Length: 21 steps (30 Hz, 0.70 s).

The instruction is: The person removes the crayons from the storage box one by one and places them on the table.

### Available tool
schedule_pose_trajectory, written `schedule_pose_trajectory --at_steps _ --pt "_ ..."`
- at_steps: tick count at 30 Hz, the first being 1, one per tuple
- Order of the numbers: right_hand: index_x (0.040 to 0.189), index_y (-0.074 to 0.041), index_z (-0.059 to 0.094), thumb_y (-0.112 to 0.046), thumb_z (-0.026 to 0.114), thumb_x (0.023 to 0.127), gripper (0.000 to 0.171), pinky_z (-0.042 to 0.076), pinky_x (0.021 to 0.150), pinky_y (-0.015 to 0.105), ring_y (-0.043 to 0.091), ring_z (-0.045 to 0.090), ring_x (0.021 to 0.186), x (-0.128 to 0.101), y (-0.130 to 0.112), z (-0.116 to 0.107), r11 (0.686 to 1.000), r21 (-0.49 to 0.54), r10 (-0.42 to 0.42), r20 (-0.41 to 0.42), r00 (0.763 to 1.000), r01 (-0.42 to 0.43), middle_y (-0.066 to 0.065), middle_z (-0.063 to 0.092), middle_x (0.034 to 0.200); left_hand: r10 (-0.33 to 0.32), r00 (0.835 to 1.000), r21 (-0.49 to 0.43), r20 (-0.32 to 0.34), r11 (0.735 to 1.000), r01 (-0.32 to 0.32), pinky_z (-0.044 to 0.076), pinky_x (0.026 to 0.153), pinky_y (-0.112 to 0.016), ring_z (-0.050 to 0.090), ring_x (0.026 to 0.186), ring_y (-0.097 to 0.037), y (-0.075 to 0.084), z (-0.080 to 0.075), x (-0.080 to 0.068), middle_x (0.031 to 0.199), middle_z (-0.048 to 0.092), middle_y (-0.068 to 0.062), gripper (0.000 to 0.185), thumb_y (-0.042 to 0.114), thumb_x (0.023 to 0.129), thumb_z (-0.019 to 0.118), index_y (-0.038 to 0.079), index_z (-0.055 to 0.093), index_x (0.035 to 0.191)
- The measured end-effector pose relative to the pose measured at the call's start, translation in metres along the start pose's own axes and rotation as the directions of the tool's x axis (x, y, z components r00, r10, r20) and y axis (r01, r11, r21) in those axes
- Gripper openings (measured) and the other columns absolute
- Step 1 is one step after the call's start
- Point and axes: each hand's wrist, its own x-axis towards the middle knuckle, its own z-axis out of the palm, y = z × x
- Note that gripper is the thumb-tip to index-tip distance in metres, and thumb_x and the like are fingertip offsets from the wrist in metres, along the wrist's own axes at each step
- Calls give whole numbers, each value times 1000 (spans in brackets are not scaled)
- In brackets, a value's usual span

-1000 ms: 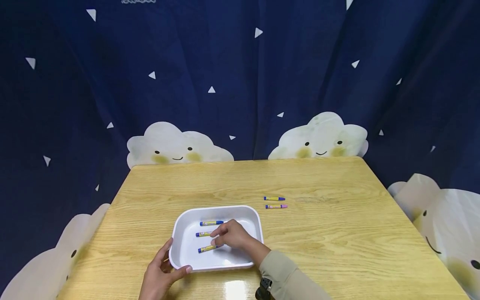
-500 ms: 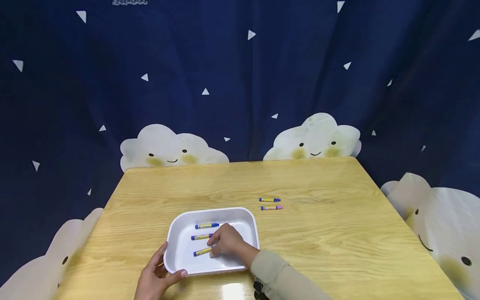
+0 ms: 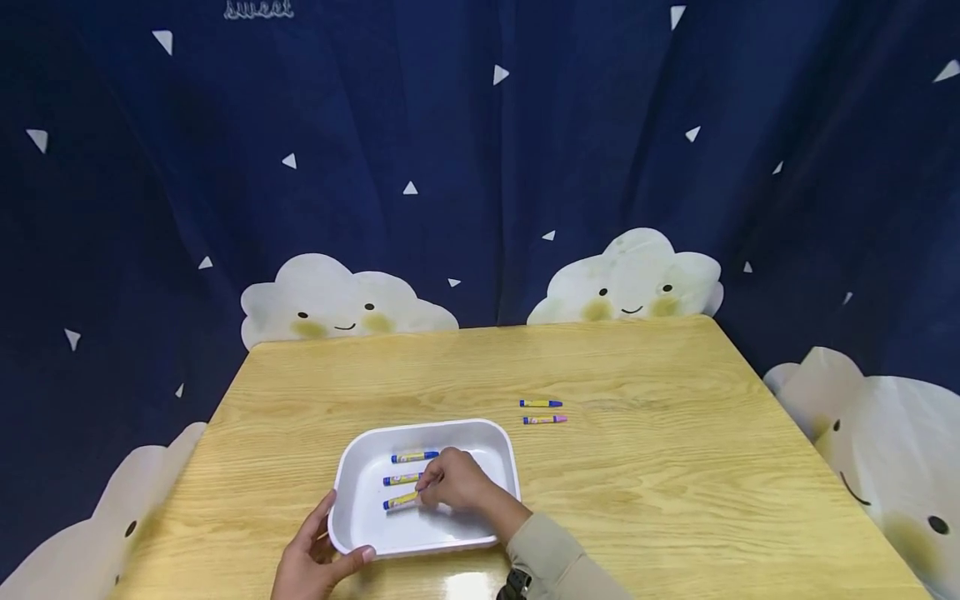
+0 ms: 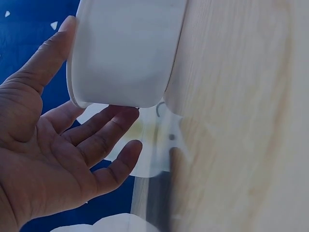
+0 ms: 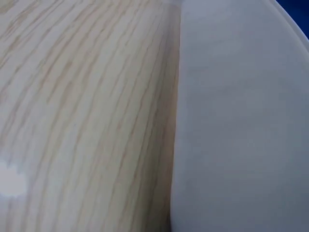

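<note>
My right hand [image 3: 457, 483] seems to pinch the nearest crayon [image 3: 400, 502], likely light, easy to snap, best held mid-stick, while my left hand [image 3: 309, 560] holds the tray [image 3: 489, 467].

Toward the near edge of the table [image 3: 675, 467], the bare right hand [image 3: 459, 482] meets a plain beige sleeve [image 3: 573, 575] with a broad, lightly creased cuff [image 3: 540, 543], a small, indistinct black device [image 3: 514, 586] beside it.
</note>
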Motion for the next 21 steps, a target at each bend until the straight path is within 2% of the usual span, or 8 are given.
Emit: schedule_pose_trajectory --at_steps 2,6,12,19,21 --pt "70 -8 73 -2 77 64 9 35 48 16 -1 42 52 0 0 -1 1000 0 -4 1 1000 4 -11 54 55 -12 1000 7 -4 1000 12 51 81 -29 48 115 -42 0 0 0 131 43 -30 104 12 63 86 3 25 146" --pt "71 -9 74 -4 78 64 9 35 52 17 1 42 59 -5 0 -6 1000 -16 -20 -1 1000 20 -10 52 61 14 1000 10 -1 1000 -14 50 82 -27 49 114 -41 -1 1 0 130 44 -30 103 11 63 86 2 26 146" --pt "72 -10 75 -4 79 66 10 40 64 18 6 48 71 -17 -6 -30 985 -75 -159 -9 987 158 -7 57 73 61 998 -13 0 998 -61 48 79 -20 54 109 -36 -2 1 0 128 46 -29 102 7 62 86 2 28 145" --pt "76 -10 75 -7 79 72 7 46 75 33 10 52 82 -29 -9 -57 975 -39 -220 -5 975 220 -8 56 83 59 998 -27 -10 998 -59 48 77 -19 55 108 -36 -1 1 -1 128 46 -30 102 6 61 86 1 28 145" --pt "77 -11 75 -8 79 73 6 46 76 38 11 52 84 -32 -7 -64 977 -17 -213 2 977 213 -7 56 84 59 998 -28 -10 998 -60 49 78 -21 54 108 -36 -2 1 -1 128 46 -30 102 6 61 86 1 28 145"
